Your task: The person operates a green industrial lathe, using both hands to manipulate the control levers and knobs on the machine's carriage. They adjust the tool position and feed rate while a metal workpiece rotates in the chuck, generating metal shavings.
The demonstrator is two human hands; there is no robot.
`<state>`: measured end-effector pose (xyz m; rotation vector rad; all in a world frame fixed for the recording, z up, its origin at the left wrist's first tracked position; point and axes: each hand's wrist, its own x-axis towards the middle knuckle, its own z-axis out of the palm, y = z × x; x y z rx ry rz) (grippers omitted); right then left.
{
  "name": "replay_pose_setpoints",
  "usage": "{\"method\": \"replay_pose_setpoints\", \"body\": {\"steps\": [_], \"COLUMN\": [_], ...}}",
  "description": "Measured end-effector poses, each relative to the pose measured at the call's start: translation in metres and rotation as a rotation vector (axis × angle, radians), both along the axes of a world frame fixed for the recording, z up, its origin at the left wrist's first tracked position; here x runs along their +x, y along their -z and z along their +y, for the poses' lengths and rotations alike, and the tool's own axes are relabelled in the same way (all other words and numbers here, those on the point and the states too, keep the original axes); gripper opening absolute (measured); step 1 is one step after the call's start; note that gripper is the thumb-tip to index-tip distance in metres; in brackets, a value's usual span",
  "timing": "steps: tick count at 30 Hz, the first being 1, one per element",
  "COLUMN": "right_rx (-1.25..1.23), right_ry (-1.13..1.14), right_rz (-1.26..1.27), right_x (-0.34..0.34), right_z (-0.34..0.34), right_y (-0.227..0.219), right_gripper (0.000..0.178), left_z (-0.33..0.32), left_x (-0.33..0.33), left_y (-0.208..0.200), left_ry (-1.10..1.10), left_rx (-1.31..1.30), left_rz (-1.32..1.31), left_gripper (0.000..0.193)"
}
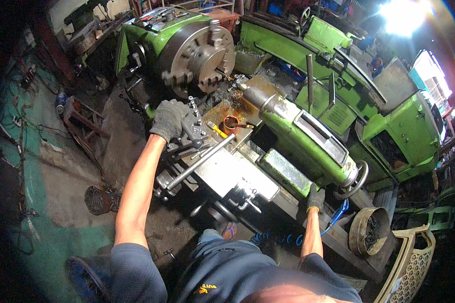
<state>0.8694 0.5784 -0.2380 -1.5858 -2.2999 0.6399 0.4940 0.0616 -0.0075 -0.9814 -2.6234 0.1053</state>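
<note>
My left hand [169, 120], in a grey knit glove, is closed at the left side of the lathe's tool post [194, 129]. What its fingers grip is hidden beneath it. Just behind stands the large round steel chuck [206, 60], with a stepped jaw facing the tool post. My right hand [315, 198], gloved with a yellow cuff, rests with fingers stretched out against the corner of the green tailstock base [288, 171]. Above that lies the green tailstock [308, 134] with its handwheel [353, 180]. A blue air gun [339, 212] on a coiled hose is beside my right hand.
An orange-rimmed cup [230, 124] with a brush and a yellow-handled tool [217, 129] sit on the carriage. A long steel lever [199, 162] crosses the bare plate [222, 174]. A round tin of dark metal pieces [370, 231] stands at right. Another green machine [349, 86] is behind.
</note>
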Motion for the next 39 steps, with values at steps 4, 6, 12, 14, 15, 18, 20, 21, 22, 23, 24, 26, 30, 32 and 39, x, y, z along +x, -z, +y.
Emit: {"method": "replay_pose_setpoints", "body": {"steps": [4, 6, 12, 14, 15, 18, 20, 21, 22, 23, 24, 26, 30, 32, 39], "right_rx": [0.029, 0.045, 0.015, 0.043, 0.083, 0.052, -0.018, -0.054, -0.09, -0.092, -0.092, -0.108, -0.182, -0.201, -0.162], "right_ry": [-0.021, -0.012, -0.014, -0.015, -0.014, -0.021, -0.016, -0.01, -0.005, -0.004, 0.001, 0.01, 0.013, 0.018, 0.001], "right_rz": [-0.043, -0.055, -0.087, -0.058, -0.009, 0.023, -0.025, -0.062, -0.1, -0.115, -0.128, -0.157, -0.213, -0.233, -0.202], "right_x": [-0.002, -0.002, -0.003, -0.004, 0.002, 0.001, -0.002, -0.003, -0.004, -0.006, -0.005, -0.003, -0.005, -0.006, -0.003], "right_z": [-0.004, -0.005, -0.006, -0.008, 0.001, 0.001, -0.003, -0.003, -0.004, -0.006, -0.004, -0.002, -0.003, -0.004, 0.003], "right_y": [-0.007, -0.008, -0.009, -0.007, 0.005, 0.007, -0.004, -0.009, -0.012, -0.015, -0.015, -0.013, -0.019, -0.021, -0.009], "right_gripper": [0.082, 0.081, 0.08, 0.079, 0.079, 0.08, 0.083, 0.086, 0.09, 0.09, 0.091, 0.093, 0.096, 0.097, 0.098], "left_z": [0.0, 0.003, 0.003, 0.003, 0.007, 0.005, 0.004, 0.004, 0.002, 0.001, 0.001, 0.002, 0.004, 0.004, 0.002], "left_x": [0.001, 0.005, 0.009, 0.009, 0.008, 0.006, 0.007, 0.007, 0.006, 0.006, 0.005, 0.003, 0.005, 0.005, 0.001], "left_y": [0.003, -0.004, -0.01, -0.01, -0.012, -0.01, -0.009, -0.008, -0.006, -0.004, -0.003, -0.003, -0.005, -0.005, 0.001], "left_ry": [0.001, 0.006, -0.037, -0.04, -0.03, -0.033, -0.037, -0.038, -0.03, -0.023, -0.011, -0.024, -0.034, -0.024, 0.019], "left_rx": [-0.008, -0.01, -0.069, -0.066, -0.057, -0.057, -0.046, -0.039, -0.02, -0.002, 0.018, -0.024, -0.046, -0.016, -0.018], "left_rz": [0.044, 0.013, -0.016, -0.022, -0.022, -0.032, -0.029, -0.026, -0.031, -0.035, -0.039, -0.018, -0.008, -0.021, 0.025], "left_gripper": [0.018, 0.022, 0.029, 0.028, 0.028, 0.025, 0.025, 0.025, 0.025, 0.025, 0.025, 0.023, 0.021, 0.022, 0.021]}}
